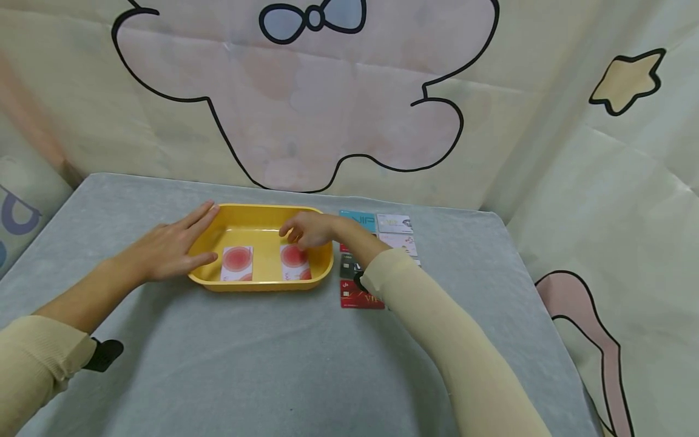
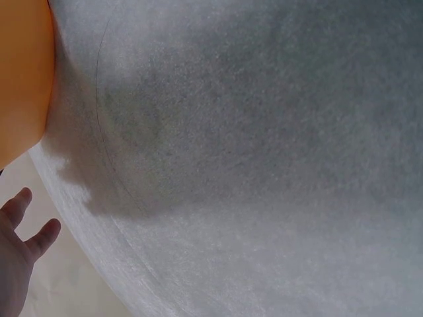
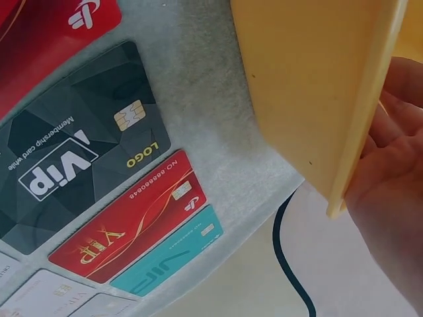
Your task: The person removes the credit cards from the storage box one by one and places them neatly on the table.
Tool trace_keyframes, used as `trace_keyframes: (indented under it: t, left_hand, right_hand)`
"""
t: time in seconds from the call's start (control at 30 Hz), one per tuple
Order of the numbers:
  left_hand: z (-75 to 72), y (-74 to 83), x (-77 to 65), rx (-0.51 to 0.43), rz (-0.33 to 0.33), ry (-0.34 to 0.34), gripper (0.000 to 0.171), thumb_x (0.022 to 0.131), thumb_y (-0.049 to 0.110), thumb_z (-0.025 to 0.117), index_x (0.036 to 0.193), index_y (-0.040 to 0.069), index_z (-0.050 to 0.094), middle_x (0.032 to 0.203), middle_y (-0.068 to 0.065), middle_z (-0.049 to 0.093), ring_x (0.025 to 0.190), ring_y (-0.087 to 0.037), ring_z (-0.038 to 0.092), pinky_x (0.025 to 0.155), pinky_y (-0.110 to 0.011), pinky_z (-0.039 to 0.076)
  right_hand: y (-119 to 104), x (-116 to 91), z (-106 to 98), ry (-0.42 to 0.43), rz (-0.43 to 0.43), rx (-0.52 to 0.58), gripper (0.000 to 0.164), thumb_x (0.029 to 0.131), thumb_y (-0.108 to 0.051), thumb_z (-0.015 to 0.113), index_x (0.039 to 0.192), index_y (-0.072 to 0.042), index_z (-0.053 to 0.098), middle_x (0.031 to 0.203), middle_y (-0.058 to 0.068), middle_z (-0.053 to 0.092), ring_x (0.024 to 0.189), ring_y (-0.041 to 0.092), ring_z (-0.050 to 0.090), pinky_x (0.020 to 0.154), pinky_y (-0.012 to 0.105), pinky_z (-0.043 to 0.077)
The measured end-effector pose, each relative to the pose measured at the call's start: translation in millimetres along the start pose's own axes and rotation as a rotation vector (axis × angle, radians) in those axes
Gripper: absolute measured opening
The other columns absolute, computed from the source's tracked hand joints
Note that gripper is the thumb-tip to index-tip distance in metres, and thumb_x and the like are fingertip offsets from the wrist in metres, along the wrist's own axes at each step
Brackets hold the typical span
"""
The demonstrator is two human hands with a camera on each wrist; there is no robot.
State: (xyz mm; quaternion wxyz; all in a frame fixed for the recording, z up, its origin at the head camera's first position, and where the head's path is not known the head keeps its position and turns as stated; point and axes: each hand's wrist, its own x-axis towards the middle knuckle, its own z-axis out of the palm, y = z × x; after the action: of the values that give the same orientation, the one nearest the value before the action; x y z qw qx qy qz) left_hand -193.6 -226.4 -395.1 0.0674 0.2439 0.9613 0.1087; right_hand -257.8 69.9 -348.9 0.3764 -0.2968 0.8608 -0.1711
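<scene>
A yellow tray (image 1: 261, 286) sits near the back of the cloth-covered table. Inside it are two white cards printed with red circles, a left card (image 1: 237, 260) and a right card (image 1: 295, 262). My left hand (image 1: 172, 246) is at the tray's left end, fingers extended along the rim and thumb reaching over the inside. Over the right end reaches my right hand (image 1: 310, 229), its fingers bent just above the upper edge of the right card. The tray wall hides most of those fingers in the right wrist view, so I cannot tell whether they pinch anything.
Right of the tray, several cards lie in rows, among them a red VIP card (image 3: 129, 216), a black membership card (image 3: 79, 145) and a teal card (image 3: 168, 251). My right forearm covers part of them in the head view. A printed curtain (image 1: 338, 121) hangs behind the table.
</scene>
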Motion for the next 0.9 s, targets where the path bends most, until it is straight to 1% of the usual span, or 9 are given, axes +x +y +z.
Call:
trace_keyframes:
  t: [0.2,0.37,0.43,0.63,0.73,0.9]
  left_hand:
    - [-1.2,0.9,-0.9,-0.005,0.003,0.004,0.091,0.096,0.048,0.056,0.160,0.006,0.006,0.165,-0.019,0.009,0.133,-0.049,0.043,0.096,-0.070,0.038]
    - [-1.4,1.1,-1.0,-0.005,0.007,0.005,0.090,0.097,0.048,0.055,0.160,0.006,0.007,0.165,-0.019,0.009,0.132,-0.049,0.044,0.097,-0.070,0.038]
    - [-1.2,0.9,-1.0,-0.004,0.008,0.007,0.090,0.097,0.048,0.055,0.160,0.005,0.008,0.165,-0.019,0.009,0.132,-0.049,0.045,0.096,-0.069,0.039]
    - [-0.1,0.1,-1.1,-0.001,0.015,0.013,0.090,0.097,0.048,0.055,0.160,0.005,0.008,0.165,-0.020,0.010,0.132,-0.049,0.045,0.096,-0.069,0.040]
    - [0.0,0.0,-1.3,0.000,0.017,0.017,0.090,0.097,0.049,0.055,0.160,0.005,0.008,0.165,-0.020,0.010,0.131,-0.049,0.045,0.096,-0.069,0.040]
    - [-0.2,0.3,-1.4,0.001,0.024,0.025,0.090,0.096,0.048,0.056,0.159,0.004,0.010,0.165,-0.020,0.011,0.130,-0.049,0.046,0.095,-0.069,0.040]
  right_hand:
    - [-2,1,2,0.017,0.009,-0.026,0.037,0.096,0.000,0.055,0.133,-0.002,0.057,0.127,0.012,0.064,0.117,0.022,0.059,0.097,0.026,0.049]
    - [-2,1,5,0.029,0.030,-0.017,0.034,0.096,-0.001,0.055,0.129,-0.004,0.060,0.123,0.011,0.065,0.110,0.021,0.059,0.092,0.024,0.050]
    - [-2,2,6,0.034,0.031,-0.013,0.032,0.096,0.000,0.054,0.127,-0.003,0.061,0.120,0.010,0.064,0.106,0.021,0.058,0.089,0.023,0.050]
    - [-4,2,11,0.050,0.006,0.022,0.023,0.094,0.005,0.049,0.113,0.003,0.063,0.109,0.013,0.061,0.092,0.021,0.054,0.072,0.021,0.045]
    - [-5,2,11,0.048,0.004,0.035,0.021,0.094,0.005,0.049,0.110,0.003,0.062,0.106,0.014,0.059,0.089,0.020,0.052,0.069,0.021,0.044]
    - [-5,0,11,0.036,0.002,0.054,0.020,0.093,0.005,0.050,0.110,0.004,0.061,0.107,0.014,0.058,0.089,0.019,0.051,0.067,0.021,0.043]
